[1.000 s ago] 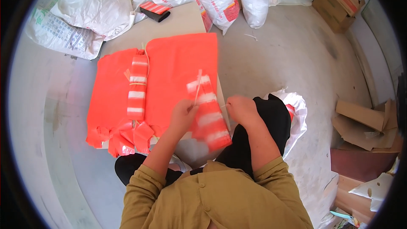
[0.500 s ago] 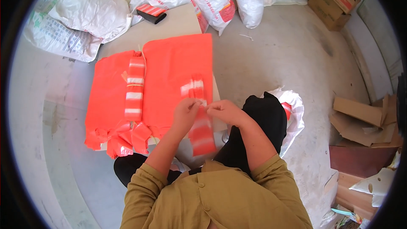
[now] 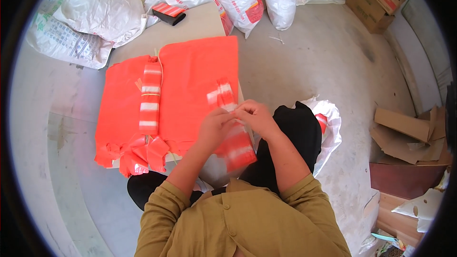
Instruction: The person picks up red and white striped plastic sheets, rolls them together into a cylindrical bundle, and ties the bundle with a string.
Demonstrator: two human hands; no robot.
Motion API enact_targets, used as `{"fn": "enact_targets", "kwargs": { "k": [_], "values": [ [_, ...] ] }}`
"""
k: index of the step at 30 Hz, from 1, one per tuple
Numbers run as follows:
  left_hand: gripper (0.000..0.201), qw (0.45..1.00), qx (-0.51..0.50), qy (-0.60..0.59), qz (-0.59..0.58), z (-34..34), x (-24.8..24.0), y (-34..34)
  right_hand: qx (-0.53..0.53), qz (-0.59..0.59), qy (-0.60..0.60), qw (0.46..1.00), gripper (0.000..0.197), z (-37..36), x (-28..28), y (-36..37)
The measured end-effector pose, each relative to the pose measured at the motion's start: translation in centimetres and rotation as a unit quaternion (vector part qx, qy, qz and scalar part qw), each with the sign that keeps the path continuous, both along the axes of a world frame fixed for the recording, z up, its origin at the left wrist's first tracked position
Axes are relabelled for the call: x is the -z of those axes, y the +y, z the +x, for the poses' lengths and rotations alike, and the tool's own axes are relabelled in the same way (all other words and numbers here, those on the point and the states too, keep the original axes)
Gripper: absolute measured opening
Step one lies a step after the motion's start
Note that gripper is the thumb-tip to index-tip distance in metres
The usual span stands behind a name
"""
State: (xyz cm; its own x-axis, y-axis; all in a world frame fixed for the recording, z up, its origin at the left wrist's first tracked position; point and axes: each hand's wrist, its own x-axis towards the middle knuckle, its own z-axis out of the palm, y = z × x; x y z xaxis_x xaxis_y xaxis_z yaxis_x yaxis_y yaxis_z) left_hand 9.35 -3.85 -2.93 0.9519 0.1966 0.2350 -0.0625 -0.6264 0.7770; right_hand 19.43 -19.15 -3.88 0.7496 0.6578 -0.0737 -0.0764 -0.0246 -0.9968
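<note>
A folded bundle of red-and-white striped plastic (image 3: pixel 239 150), which looks like thin bags, hangs between my hands over the table's right edge. My left hand (image 3: pixel 215 127) is closed on its narrow middle, fingers pinched together. Close beside it, my right hand (image 3: pixel 255 116) pinches the same middle part, fingertips nearly touching those of the left. The bundle's upper end fans out above my hands and its lower end hangs toward my lap. Whether a thin tie lies between the fingertips I cannot make out. Under and beyond my hands lies a wide red plastic stack (image 3: pixel 197 76).
A striped bundle (image 3: pixel 150 100) with a band round it lies on a second red stack (image 3: pixel 121 95). A dark-and-striped roll (image 3: pixel 169 15) sits at the table's far end. White sacks (image 3: pixel 102 7) stand behind; an open white bag (image 3: pixel 331 128) is beside my right knee. Cardboard (image 3: pixel 404 133) lies right.
My hands have moved slightly right and closer together at the bundle's middle. Its lower end has swung to the right, and the bundle now slants.
</note>
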Motion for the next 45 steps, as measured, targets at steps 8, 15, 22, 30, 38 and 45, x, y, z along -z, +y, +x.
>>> {"fn": "enact_targets", "kwargs": {
  "k": [8,15,22,30,38,45],
  "values": [
    [0.007,0.989,-0.033,0.101,-0.105,0.5,1.3,0.0,0.013,0.080,-0.132,0.988,0.016,-0.9,0.7,1.4],
    [0.010,0.959,-0.096,0.119,-0.238,0.5,0.5,0.0,0.168,0.098,-0.030,0.980,0.013,0.5,0.6,0.5],
    [0.010,0.974,-0.114,0.108,-0.163,0.7,-0.3,0.1,-0.009,-0.193,-0.221,0.956,0.020,-2.1,-0.8,0.4],
    [0.015,0.987,-0.075,0.082,0.117,0.8,-1.3,0.1,0.034,-0.120,-0.323,0.938,0.017,-2.1,0.8,1.5],
    [0.022,0.990,-0.072,0.079,0.092,0.7,-2.5,0.0,0.045,-0.081,-0.347,0.933,0.009,-1.8,2.5,1.8],
    [0.028,0.992,-0.087,0.096,0.013,0.7,-2.1,0.2,-0.064,-0.102,-0.161,0.979,0.016,-0.8,1.5,0.9]
  ]
}}
